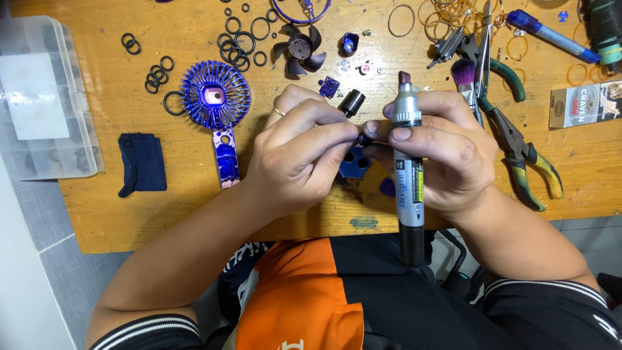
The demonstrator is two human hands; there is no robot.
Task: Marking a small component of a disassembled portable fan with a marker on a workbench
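At a wooden workbench (162, 214), the left hand (301, 152) and right hand (434, 146) meet at centre, a grey pen-shaped rotary tool (408, 168) lying across the right palm. A blue fan guard with handle (217, 107) lies left of the hands, a folded navy cloth (142, 163) and clear plastic organiser box (45, 97) farther left. Black rubber rings (243, 39) lie behind; pliers (518, 146) lie right.

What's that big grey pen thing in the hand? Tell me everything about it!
The pen-shaped tool is long, with a silver-grey upper body, a dark brownish tip pointing away from the person, a black lower body with a yellow-green label, and a dark tail end. The right hand grips its middle, over the wooden table's near edge.
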